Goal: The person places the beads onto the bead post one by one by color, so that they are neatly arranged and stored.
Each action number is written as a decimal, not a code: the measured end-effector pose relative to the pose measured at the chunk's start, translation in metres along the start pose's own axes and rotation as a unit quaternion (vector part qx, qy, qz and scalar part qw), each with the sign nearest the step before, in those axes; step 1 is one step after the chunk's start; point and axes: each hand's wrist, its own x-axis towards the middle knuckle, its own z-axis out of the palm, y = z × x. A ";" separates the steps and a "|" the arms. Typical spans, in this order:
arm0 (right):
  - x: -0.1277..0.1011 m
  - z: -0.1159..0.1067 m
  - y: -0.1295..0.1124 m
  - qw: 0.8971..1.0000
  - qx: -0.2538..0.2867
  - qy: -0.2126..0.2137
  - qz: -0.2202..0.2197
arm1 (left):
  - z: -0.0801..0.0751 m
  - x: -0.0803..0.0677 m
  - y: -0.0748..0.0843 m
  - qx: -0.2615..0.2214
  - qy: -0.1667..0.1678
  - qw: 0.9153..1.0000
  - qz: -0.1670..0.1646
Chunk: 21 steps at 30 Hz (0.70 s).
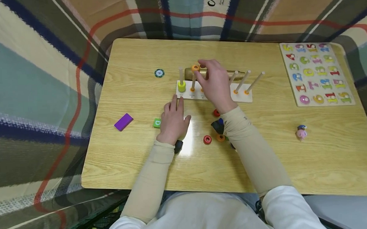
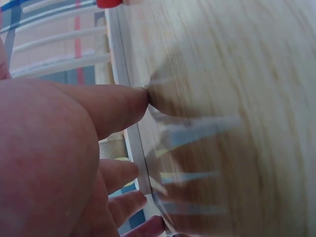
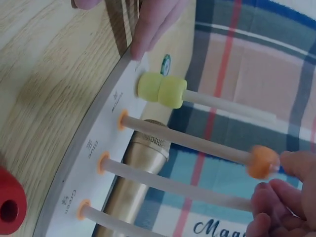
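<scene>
A white peg board (image 1: 243,97) with several upright pegs stands across the middle of the table. Two yellow beads (image 3: 162,90) are stacked on its leftmost peg. My right hand (image 1: 215,81) pinches an orange bead (image 3: 262,162) between thumb and fingers at the top of the second peg (image 3: 187,140). With fingers extended, my left hand (image 1: 173,123) rests on the table, its fingertips touching the board's front left edge. In the left wrist view, its thumb (image 2: 118,106) also lies close to that edge.
A gold microphone (image 1: 188,74) lies behind the board. Red beads (image 1: 207,139) and an orange bead (image 1: 220,137) sit near the right forearm. Around lie a poker chip (image 1: 159,73), purple block (image 1: 123,122), green block (image 1: 157,123), number puzzle (image 1: 310,71) and pink figurine (image 1: 301,134).
</scene>
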 end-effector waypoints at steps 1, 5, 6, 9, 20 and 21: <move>-0.001 -0.002 0.000 1.000 0.003 0.003 0.003 | 0.001 0.000 0.000 0.000 0.001 1.000 0.001; -0.009 -0.016 0.003 0.999 0.026 0.032 0.001 | 0.002 0.001 -0.001 0.000 0.003 1.000 0.002; -0.012 -0.021 0.004 0.999 0.035 0.040 -0.002 | 0.002 0.001 -0.001 0.000 0.002 1.000 0.001; -0.027 -0.040 0.013 0.999 0.036 0.030 -0.008 | 0.003 0.001 0.001 -0.002 -0.004 1.000 -0.001; -0.132 -0.056 0.056 0.945 -0.096 -0.312 0.007 | 0.004 0.004 0.001 -0.002 -0.014 1.000 -0.002; -0.140 -0.053 0.058 0.943 -0.109 -0.314 0.005 | 0.004 0.005 0.000 -0.004 -0.014 1.000 -0.001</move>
